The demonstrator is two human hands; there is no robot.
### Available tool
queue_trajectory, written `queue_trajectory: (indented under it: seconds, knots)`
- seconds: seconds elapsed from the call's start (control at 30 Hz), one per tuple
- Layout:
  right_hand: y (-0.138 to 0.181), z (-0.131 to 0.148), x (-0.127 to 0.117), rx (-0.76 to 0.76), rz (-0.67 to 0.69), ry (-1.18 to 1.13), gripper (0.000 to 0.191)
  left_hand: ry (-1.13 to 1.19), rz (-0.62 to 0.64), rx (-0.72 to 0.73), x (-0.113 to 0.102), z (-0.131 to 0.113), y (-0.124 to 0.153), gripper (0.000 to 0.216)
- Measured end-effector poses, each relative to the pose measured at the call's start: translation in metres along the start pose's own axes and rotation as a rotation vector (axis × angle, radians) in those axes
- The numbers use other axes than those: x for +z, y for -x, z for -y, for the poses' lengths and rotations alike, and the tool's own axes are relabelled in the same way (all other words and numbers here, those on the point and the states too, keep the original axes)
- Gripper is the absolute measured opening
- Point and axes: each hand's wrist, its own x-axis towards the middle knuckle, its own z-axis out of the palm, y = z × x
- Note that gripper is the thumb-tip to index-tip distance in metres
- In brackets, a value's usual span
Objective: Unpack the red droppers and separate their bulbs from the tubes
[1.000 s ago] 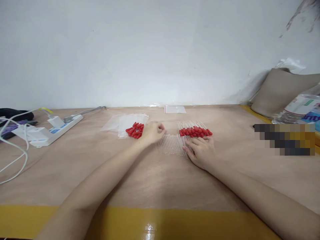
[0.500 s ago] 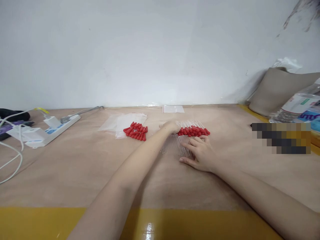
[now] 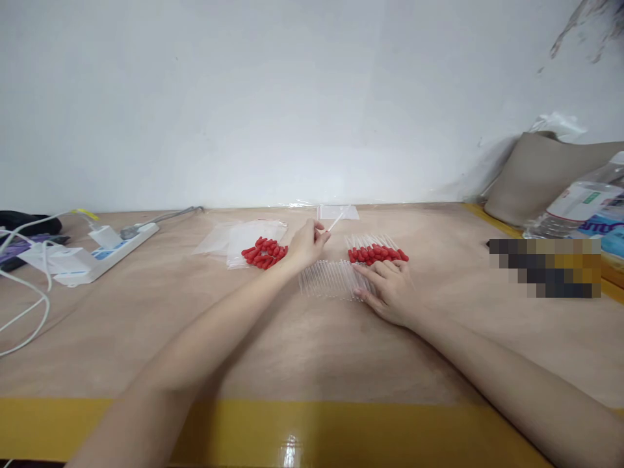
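Observation:
My left hand (image 3: 306, 244) is raised a little above the table, fingers pinched on a thin clear tube (image 3: 335, 223) that points up and to the right. Left of it lies a loose heap of red caps (image 3: 264, 253) on a clear plastic bag (image 3: 253, 233). My right hand (image 3: 390, 290) rests flat on the table with fingers apart, touching the right end of a row of clear tubes (image 3: 327, 279). Behind that hand lies a row of tubes fitted with red caps (image 3: 377, 253).
A white power strip (image 3: 100, 258) with chargers and white cables (image 3: 24, 305) sits at the left. A small clear bag (image 3: 338, 212) lies by the wall. At the right are a beige pouch (image 3: 546, 172) and a plastic bottle (image 3: 578, 208). A yellow strip (image 3: 312, 426) marks the near table edge.
My left hand reached right to the capped tubes, then drew back left and lifted with a single clear tube pinched in it. My right hand stayed on the row of tubes.

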Motion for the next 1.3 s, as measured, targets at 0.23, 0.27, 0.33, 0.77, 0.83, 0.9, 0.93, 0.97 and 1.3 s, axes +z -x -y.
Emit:
queue_trajectory:
  seconds: [0.23,0.27,0.33,0.77,0.83,0.9,0.93,0.97,1.3]
  knots:
    - [-0.007,0.016,-0.001,0.001,-0.242,-0.081,0.043,-0.101,-0.140,0.545,-0.023,0.048,0.081,0.013]
    - [-0.008,0.020,-0.002,-0.028,-0.213,-0.081,0.041,-0.118,-0.152,0.571,-0.021,0.050,0.086,0.013]
    - [-0.010,0.028,-0.001,-0.075,-0.154,-0.076,0.034,-0.144,-0.154,0.600,-0.015,0.051,0.094,0.012]
    - [-0.011,0.045,0.003,-0.032,0.152,-0.309,0.029,-0.172,-0.065,0.709,0.003,0.050,0.103,0.015]
    - [-0.012,0.046,0.001,-0.038,0.175,-0.340,0.031,-0.181,-0.054,0.721,0.002,0.048,0.104,0.017]
    - [-0.012,0.046,-0.001,-0.066,0.159,-0.321,0.034,-0.198,-0.032,0.715,0.000,0.046,0.105,0.019]
    - [-0.013,0.045,-0.002,-0.087,0.141,-0.300,0.036,-0.207,-0.016,0.711,-0.002,0.044,0.105,0.020]
    - [-0.012,0.045,-0.002,-0.112,0.115,-0.278,0.036,-0.215,0.002,0.707,-0.003,0.042,0.106,0.020]
    - [-0.007,0.041,-0.003,-0.336,-0.143,0.007,0.018,-0.231,0.135,0.698,-0.011,0.038,0.107,0.030]
